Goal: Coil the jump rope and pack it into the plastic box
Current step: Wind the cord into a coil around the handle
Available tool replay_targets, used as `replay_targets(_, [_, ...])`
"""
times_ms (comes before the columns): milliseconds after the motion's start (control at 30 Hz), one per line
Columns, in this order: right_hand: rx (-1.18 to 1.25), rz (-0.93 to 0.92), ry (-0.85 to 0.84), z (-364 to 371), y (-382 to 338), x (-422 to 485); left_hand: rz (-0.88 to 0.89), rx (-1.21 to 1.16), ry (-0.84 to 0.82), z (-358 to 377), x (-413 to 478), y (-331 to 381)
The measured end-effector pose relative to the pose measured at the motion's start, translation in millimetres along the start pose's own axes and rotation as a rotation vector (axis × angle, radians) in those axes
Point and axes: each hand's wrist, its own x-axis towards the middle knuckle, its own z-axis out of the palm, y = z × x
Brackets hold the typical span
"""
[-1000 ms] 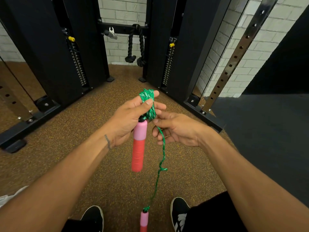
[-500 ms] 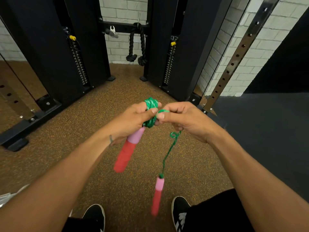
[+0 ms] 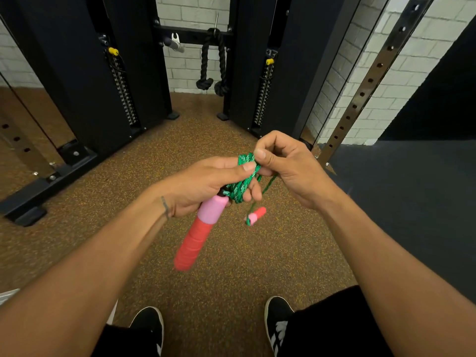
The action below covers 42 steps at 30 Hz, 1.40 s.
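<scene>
The jump rope's near handle (image 3: pixel 199 233) slants down and to the left, its pink end uppermost, held at chest height above the speckled floor (image 3: pixel 231 266). The left hand (image 3: pixel 206 186) grips the green coil (image 3: pixel 243 181), thumb pressed on top. The right hand (image 3: pixel 291 168) pinches the coil's upper end; the second handle (image 3: pixel 255 215) dangles beneath on a short strand.

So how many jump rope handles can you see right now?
2. One handle sticks down out of the left hand, under the green coil. The second handle dangles on the loose rope below the right hand. None hidden.
</scene>
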Motion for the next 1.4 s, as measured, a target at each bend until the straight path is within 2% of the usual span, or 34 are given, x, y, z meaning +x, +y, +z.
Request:
replay_targets(267, [0.169, 0.142, 0.002, -2, 6, 5, 0.060, -0.069, -0.001, -1, 1, -3])
replay_targets(533, [0.231, 0.263, -0.027, 7, 12, 7, 0.108, -0.126, 0.009, 1, 2, -4])
replay_targets(700, [0.194, 0.413, -0.075, 6, 20, 5, 0.192, -0.143, 0.115, -1, 4, -2])
replay_targets(867, [0.084, 0.542, -0.270, 14, 20, -2, 0.265, -0.177, 0.285, -7, 6, 4])
replay_targets(1000, [-0.012, 0.555, -0.343, 21, 14, -5, 0.248, 0.000, 0.442, -14, 9, 2])
replay_targets(1200, [-0.139, 0.393, -0.390, 18, -2, -7, 0.215, 0.293, 0.544, -20, 15, -10])
replay_targets(1400, [-0.238, 0.228, -0.307, 14, -4, -7, 0.039, 0.639, 0.533, -17, 14, -18])
